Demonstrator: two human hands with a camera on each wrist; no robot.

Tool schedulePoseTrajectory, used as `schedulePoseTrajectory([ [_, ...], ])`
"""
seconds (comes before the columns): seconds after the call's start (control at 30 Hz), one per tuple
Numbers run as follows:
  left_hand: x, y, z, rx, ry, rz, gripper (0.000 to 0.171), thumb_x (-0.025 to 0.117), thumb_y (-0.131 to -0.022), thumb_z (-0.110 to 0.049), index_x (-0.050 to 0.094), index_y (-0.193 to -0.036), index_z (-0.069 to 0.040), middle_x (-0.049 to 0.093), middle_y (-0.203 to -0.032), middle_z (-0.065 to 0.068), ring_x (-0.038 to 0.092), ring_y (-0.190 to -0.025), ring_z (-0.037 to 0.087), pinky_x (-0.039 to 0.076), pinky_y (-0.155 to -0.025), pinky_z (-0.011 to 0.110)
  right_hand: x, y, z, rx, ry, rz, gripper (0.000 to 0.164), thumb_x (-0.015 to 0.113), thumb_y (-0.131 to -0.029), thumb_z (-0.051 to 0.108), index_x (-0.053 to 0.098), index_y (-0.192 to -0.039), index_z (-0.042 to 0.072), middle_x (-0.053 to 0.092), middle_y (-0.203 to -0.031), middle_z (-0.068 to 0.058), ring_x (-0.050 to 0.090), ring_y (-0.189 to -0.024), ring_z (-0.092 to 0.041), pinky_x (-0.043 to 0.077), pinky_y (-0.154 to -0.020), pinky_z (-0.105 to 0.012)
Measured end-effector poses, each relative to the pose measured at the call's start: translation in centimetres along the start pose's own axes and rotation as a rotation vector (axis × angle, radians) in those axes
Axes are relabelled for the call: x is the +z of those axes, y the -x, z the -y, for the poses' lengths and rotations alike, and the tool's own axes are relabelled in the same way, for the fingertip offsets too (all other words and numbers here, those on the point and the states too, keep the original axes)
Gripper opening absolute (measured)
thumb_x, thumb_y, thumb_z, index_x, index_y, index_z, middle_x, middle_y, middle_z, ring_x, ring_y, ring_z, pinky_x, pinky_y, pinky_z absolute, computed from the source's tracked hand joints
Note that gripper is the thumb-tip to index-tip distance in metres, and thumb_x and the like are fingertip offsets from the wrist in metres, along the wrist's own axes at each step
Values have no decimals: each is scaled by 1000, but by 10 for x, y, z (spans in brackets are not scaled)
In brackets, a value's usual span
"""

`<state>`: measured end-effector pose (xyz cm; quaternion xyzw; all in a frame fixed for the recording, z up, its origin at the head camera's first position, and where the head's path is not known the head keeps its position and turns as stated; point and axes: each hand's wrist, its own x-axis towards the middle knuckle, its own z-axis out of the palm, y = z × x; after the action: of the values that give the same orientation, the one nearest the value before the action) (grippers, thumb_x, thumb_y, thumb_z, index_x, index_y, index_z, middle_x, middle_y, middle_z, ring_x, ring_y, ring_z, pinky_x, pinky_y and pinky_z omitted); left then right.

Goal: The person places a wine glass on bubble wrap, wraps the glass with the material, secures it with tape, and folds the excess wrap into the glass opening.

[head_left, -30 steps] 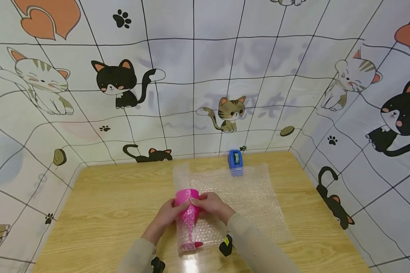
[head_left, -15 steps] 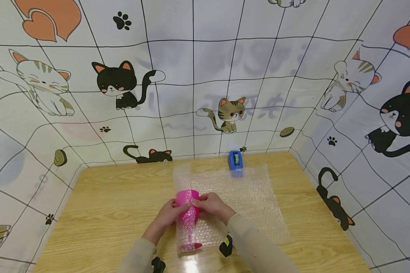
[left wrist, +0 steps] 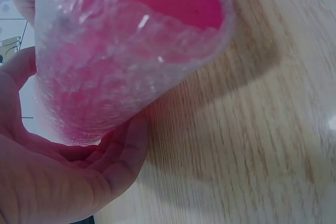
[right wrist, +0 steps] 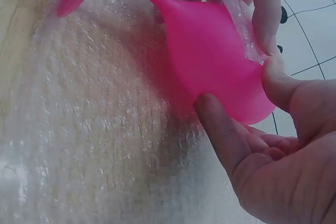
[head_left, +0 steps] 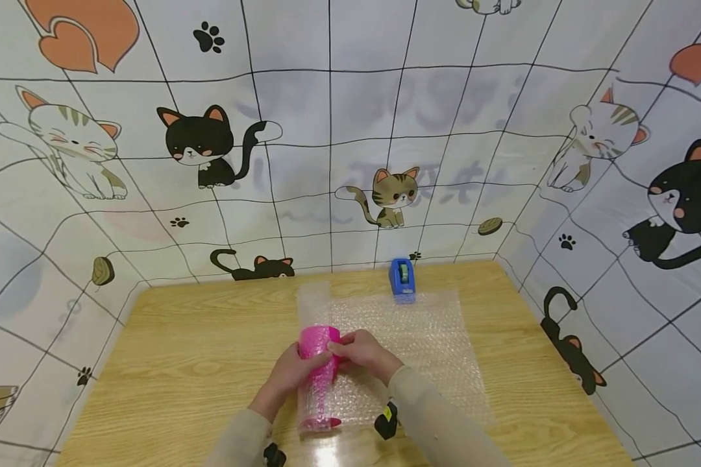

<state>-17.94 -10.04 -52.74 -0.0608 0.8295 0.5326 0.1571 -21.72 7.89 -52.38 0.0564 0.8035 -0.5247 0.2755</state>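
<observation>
A pink wine glass (right wrist: 210,51) lies on its side on a sheet of bubble wrap (head_left: 409,350), rim away from me and foot (head_left: 335,422) near me. A fold of the wrap covers its left and upper side; in the right wrist view part of the bowl and stem show bare. My left hand (head_left: 289,373) holds the wrapped bowl from the left, thumb on top and fingers (left wrist: 123,156) curled beneath. My right hand (head_left: 365,349) holds the bowl near the rim from the right, its thumb (right wrist: 278,80) at the edge of the wrap fold.
A blue tape dispenser (head_left: 402,279) stands at the back of the wooden table (head_left: 198,363), by the far edge of the bubble wrap. Walls with a cat-print covering (head_left: 304,155) rise behind and at both sides.
The wrap's folded edge has shifted a little to the right over the glass, and less of the foot shows. My left thumb has slid slightly right across the bowl; the right hand stays nearly still.
</observation>
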Motion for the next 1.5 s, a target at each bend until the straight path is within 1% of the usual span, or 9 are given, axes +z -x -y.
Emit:
schedulePoseTrajectory([
  [0.17,4,0,0,16,-45,-32,90,71,-81,-52,41,-136,13,56,-130,29,60,-114,37,52,-96,50,-6,0,3,-24,25,37,56,71,-88,37,58,-123,-6,67,-105,-13,69,-92,-21,55,-93,-39],
  [0.27,4,2,-2,13,-51,-39,91,71,-82,-51,39,-138,13,53,-133,30,58,-117,40,51,-97,51,-8,-1,4,-49,-37,84,50,70,-90,32,60,-118,-8,70,-102,-17,72,-90,-25,57,-89,-39],
  [0.33,4,4,-2,12,-60,-41,93,70,-82,-50,36,-140,14,51,-135,32,56,-120,43,50,-98,53,-8,-2,4,-51,-70,95,48,69,-90,32,61,-115,-8,72,-98,-18,73,-87,-25,59,-84,-37],
  [0.4,3,5,-2,10,-70,-47,94,70,-82,-50,34,-141,15,49,-137,34,54,-122,45,49,-100,54,-6,-3,3,-38,-93,92,49,69,-90,32,60,-115,-8,72,-96,-18,73,-84,-24,60,-81,-36],
  [0.57,3,5,-2,3,-75,-51,95,69,-83,-51,34,-141,15,48,-138,34,53,-124,45,48,-101,54,-1,-6,2,5,-71,43,53,71,-88,36,58,-118,-6,69,-97,-13,72,-81,-19,61,-79,-35],
  [0.87,-3,6,-2,-23,-3,3,98,65,-86,-53,27,-145,14,40,-144,35,44,-131,49,42,-106,58,1,-9,3,9,-62,45,50,70,-90,36,60,-118,-4,67,-98,-12,70,-79,-17,60,-78,-33],
  [1.07,-6,4,-2,0,38,22,88,64,-89,-47,31,-141,15,47,-138,33,50,-126,45,44,-105,55,1,-11,1,22,-98,55,48,69,-91,33,58,-120,-4,68,-99,-14,70,-77,-15,60,-79,-34],
  [1.3,-5,5,-4,-4,24,6,90,68,-85,-47,32,-140,15,49,-135,32,54,-122,42,47,-102,54,2,-12,1,52,-194,81,51,67,-92,28,53,-128,-5,68,-104,-16,71,-78,-16,61,-78,-34],
  [1.5,-4,4,-5,-25,2,-11,97,71,-82,-46,27,-141,17,44,-139,35,51,-124,44,46,-103,55,4,-12,2,73,-146,38,51,68,-92,31,55,-129,-1,67,-107,-13,69,-82,-17,60,-75,-31],
])
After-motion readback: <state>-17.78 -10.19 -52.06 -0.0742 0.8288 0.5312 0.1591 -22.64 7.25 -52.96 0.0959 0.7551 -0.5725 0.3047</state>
